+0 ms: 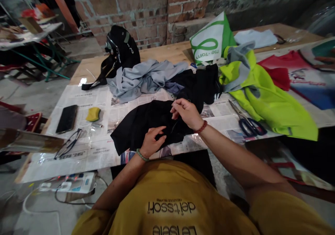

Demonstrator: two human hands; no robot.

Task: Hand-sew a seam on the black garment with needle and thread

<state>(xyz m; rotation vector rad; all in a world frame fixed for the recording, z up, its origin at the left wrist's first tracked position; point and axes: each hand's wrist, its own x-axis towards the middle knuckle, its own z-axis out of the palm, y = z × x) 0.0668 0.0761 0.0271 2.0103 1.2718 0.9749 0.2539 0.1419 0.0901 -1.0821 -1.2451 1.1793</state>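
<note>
A piece of black cloth [138, 123] is spread on the newspaper at the table's near edge. My left hand [153, 140] rests on its near side, thumb and fingers curled in on a bit of the fabric. Just above the cloth, my right hand [185, 113] is closed in a pinch. A thin, pale, needle-like thing shows at its fingertips, too small to make out surely. A faint light line, perhaps thread, runs on the cloth below that hand. Dark-handled scissors [247, 123] lie to the right, blades apart.
Newspaper [91, 158] covers the table. To the left are a phone [67, 119], a yellow sponge [93, 114] and glasses [69, 144]. Behind lie grey clothing [149, 78], a black bag [123, 48], a green-white bag [213, 41] and a neon-yellow garment [274, 95]. A power strip [78, 182] sits below left.
</note>
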